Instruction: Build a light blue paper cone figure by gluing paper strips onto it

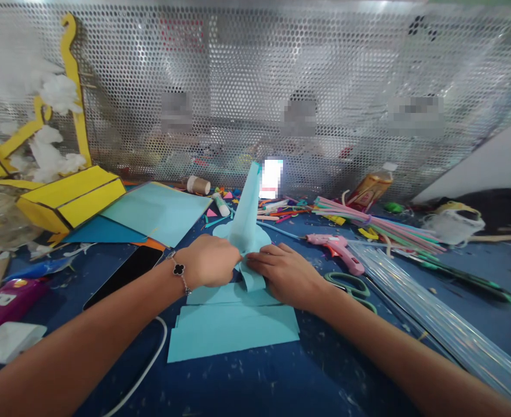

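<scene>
head view: left hand (209, 261) and right hand (282, 275) pinch light-blue paper (247, 223).

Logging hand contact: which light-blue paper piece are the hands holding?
The tall tapering piece standing upright between the left hand and right hand; the wide sheet by the yellow box and the stacked sheets below the hands lie flat.

Thin chain bracelet (183, 282) on the left wrist (167, 275); black four-leaf clover charm (177, 269)

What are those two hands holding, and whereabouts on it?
The left hand and right hand grip a folded light blue paper low down near its base, from either side. The fingers partly hide the exact place of the hold.
</scene>
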`<state>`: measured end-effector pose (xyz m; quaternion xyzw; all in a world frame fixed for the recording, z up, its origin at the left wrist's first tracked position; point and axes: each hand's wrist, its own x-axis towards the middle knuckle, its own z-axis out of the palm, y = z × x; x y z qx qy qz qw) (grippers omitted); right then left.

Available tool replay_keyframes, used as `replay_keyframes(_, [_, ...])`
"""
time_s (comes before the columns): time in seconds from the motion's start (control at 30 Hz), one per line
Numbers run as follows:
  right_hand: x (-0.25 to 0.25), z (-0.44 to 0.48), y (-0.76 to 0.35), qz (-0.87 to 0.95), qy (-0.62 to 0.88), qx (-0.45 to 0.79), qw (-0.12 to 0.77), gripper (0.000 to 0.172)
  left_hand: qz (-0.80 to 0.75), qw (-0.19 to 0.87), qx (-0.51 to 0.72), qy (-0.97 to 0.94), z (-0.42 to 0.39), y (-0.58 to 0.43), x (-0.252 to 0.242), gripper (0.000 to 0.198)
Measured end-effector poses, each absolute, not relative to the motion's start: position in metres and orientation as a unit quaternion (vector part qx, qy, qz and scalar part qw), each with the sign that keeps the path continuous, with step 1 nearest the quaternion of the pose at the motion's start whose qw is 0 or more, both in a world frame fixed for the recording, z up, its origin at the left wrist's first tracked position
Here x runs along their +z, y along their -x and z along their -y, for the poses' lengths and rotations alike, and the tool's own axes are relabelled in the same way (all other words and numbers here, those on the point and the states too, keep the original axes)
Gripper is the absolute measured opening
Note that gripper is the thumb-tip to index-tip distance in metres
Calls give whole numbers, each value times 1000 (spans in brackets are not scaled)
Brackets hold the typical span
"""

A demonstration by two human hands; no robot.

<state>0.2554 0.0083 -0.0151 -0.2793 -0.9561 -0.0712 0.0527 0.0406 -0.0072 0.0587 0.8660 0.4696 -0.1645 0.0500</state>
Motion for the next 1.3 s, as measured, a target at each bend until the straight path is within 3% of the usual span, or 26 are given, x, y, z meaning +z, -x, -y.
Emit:
replay_keyframes(0.53, [-14,-4,-253,951,296,-71,52,34,-461,30,-147,-874,9,-42,54,33])
replay_keyframes(0.9, [-19,-2,-256,937,328,-95,71,61,-463,16,-135,-876,12,-44,54,35])
replay_keyframes(1.3, [-20,-4,-257,932,344,-81,79,62,-453,29,-68,-888,17,-27,94,17])
